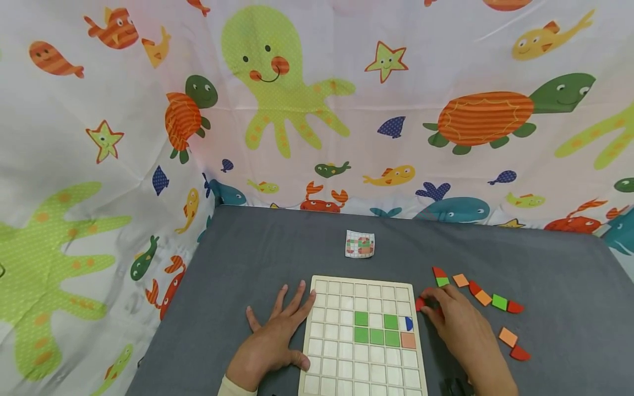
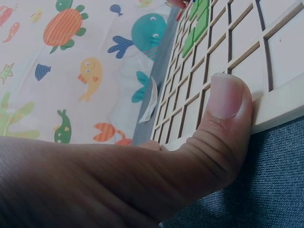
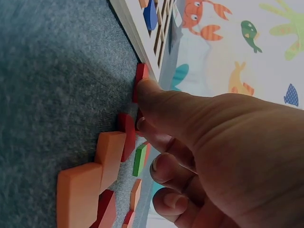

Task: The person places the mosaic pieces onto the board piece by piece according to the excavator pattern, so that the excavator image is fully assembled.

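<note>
A light wooden grid board (image 1: 329, 349) lies on the grey cloth. Set in its cells are several green tiles (image 1: 377, 336), a blue rounded piece (image 1: 408, 324) and a salmon-orange square (image 1: 408, 341). My left hand (image 1: 272, 346) rests at the board's left edge with fingers spread; its thumb (image 2: 227, 102) lies on the rim. Just off the right edge, my right hand (image 1: 453, 319) pinches a small red piece (image 3: 141, 73) between thumb and fingers. The fingers partly hide this piece and another red one behind it.
Right of the board lie loose orange squares (image 1: 508, 337), green squares (image 1: 499, 302) and red rounded pieces (image 1: 520, 353). Behind the board is a small pattern card (image 1: 360, 250). A sea-animal printed curtain (image 1: 307, 181) borders the table at the back and left.
</note>
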Available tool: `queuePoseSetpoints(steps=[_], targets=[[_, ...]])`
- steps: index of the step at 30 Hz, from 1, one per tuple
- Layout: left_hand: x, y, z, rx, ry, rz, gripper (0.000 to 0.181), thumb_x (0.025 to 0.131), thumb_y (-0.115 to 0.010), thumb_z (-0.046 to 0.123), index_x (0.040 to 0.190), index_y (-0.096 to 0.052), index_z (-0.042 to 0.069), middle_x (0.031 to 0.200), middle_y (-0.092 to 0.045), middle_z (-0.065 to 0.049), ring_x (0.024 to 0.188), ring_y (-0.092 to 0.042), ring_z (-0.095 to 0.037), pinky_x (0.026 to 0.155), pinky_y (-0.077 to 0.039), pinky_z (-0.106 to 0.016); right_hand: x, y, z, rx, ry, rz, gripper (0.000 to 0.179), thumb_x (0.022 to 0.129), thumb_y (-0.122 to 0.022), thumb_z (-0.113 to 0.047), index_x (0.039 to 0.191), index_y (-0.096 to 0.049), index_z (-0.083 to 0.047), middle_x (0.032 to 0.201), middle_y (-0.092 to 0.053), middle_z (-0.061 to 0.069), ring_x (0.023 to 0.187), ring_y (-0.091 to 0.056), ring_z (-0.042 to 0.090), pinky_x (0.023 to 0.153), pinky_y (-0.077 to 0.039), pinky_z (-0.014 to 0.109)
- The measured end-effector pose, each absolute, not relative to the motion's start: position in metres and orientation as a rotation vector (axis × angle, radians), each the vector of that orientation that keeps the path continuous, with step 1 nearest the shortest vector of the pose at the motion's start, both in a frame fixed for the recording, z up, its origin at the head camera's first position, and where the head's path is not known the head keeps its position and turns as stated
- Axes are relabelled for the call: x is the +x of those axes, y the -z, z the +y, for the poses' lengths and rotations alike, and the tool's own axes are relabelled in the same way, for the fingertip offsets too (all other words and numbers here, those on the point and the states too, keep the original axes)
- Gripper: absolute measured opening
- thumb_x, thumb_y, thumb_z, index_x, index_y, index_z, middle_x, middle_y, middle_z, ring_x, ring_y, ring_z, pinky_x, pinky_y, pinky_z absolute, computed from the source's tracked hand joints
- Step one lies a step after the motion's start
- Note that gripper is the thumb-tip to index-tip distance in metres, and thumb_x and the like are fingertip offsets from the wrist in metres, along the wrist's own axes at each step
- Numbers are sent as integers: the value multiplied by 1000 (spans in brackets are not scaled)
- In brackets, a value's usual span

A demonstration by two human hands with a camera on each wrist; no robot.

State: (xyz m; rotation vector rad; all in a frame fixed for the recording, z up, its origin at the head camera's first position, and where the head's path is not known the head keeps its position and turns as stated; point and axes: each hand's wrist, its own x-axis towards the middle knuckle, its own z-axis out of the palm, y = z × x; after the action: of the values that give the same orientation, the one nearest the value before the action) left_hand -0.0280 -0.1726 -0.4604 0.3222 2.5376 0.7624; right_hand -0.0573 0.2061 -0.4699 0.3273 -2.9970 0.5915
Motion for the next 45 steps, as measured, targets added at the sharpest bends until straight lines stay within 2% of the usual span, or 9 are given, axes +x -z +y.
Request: queuePoseSetpoints(steps=[5,13,18,26,33,39,45], targets=[[-28,465,-174,338,-766,2538,132,63,-94,45,171,-17,38,179,0,6,163,9,-38,92,21,-95,-59,470,207,336,-588,-2997,32,87,-89,-17,115,-76,-9,105,-64,7,80,-59,18,66,-57,41],[-29,466,-174,339,-772,2541,133,64,-95,42,171,-17,39,179,1,8,164,10,-37,92,22,-94,-61,469,209,348,-608,-3065,34,86,-90,-21,116,-75,-14,105,-62,7,73,-52,14,60,-50,33],[-29,466,-174,338,-778,2530,133,65,-95,43,171,-15,40,179,2,8,163,10,-38,93,21,-94,-66,467,215,327,-597,-3179,40,90,-87,-30,120,-72,-9,102,-60,4,76,-54,15,63,-52,36],[-30,468,-176,357,-794,2521,133,66,-95,42,171,-13,41,179,3,9,163,11,-37,91,23,-94,-67,467,227,298,-583,-3197,33,89,-86,-40,103,-74,-13,89,-63,-3,79,-58,13,66,-55,38],[-30,466,-175,328,-757,2522,133,66,-95,42,170,-14,42,179,3,9,163,12,-36,94,23,-93,-63,460,221,307,-614,-3094,42,88,-86,-46,107,-76,-10,95,-69,-2,82,-65,15,63,-59,40],[-31,462,-173,315,-768,2512,132,67,-96,39,171,-15,39,179,2,7,163,11,-37,96,22,-92,-56,458,198,423,-631,-3008,34,88,-86,-46,101,-73,-19,93,-63,-8,77,-58,7,62,-53,33],[-29,459,-171,307,-774,2513,132,66,-96,38,171,-17,37,179,0,6,164,9,-38,96,22,-93,-55,460,176,484,-640,-3008,29,88,-87,-42,101,-73,-20,94,-59,-8,74,-50,5,61,-49,29]])
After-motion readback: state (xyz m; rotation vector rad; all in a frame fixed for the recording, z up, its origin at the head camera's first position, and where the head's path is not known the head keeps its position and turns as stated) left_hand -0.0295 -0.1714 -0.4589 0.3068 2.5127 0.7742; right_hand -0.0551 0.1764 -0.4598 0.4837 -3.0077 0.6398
